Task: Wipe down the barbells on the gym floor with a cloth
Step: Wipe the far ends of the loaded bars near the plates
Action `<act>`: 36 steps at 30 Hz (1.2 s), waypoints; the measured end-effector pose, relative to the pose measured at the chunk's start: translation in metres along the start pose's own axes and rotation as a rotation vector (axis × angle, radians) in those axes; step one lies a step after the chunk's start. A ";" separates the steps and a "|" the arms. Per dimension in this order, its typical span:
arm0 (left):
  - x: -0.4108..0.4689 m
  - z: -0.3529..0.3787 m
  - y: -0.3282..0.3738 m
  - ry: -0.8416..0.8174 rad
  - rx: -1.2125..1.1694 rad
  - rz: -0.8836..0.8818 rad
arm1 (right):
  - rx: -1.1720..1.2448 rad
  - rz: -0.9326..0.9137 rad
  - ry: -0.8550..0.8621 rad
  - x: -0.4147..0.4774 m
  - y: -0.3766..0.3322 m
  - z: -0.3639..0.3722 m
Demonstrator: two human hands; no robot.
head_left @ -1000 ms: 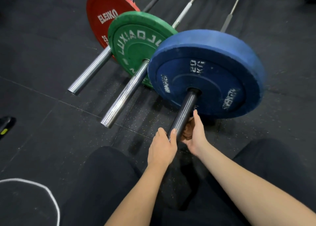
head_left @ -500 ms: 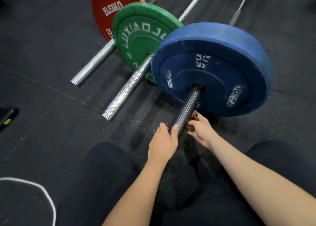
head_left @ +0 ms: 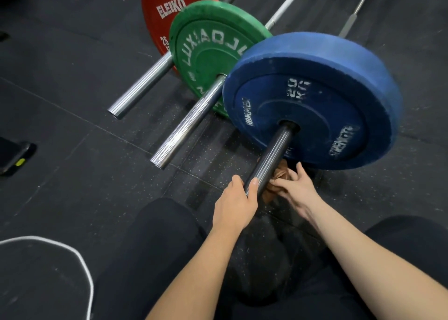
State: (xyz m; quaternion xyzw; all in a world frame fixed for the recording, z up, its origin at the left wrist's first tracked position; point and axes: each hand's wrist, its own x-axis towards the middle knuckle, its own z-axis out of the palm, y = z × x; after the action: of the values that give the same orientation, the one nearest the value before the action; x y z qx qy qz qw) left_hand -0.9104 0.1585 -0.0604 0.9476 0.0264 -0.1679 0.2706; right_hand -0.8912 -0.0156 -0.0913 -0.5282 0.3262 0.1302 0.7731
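Gripping the near end of the blue-plated barbell (head_left: 274,155) is the left hand (head_left: 234,204); the right hand (head_left: 299,192) touches a brown cloth (head_left: 281,173) bunched just under that bar, its grip unclear.

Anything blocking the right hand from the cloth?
Nothing visible. The right hand touches the brown cloth, bunched beneath the dark sleeve; the left hand grips that sleeve's end.
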 end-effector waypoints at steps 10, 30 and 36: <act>-0.003 -0.006 0.005 -0.062 0.021 -0.046 | -0.099 0.122 -0.043 -0.013 0.005 0.006; 0.001 -0.005 0.001 -0.026 -0.039 -0.065 | -0.368 0.080 -0.202 -0.021 0.016 0.022; 0.004 -0.002 -0.001 -0.045 -0.068 -0.084 | -0.545 -0.072 -0.256 -0.033 0.035 0.014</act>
State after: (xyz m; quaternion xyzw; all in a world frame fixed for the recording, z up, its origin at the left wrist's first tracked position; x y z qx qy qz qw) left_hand -0.9061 0.1607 -0.0605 0.9320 0.0657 -0.1992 0.2957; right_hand -0.9299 0.0156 -0.0931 -0.7066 0.1604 0.2510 0.6418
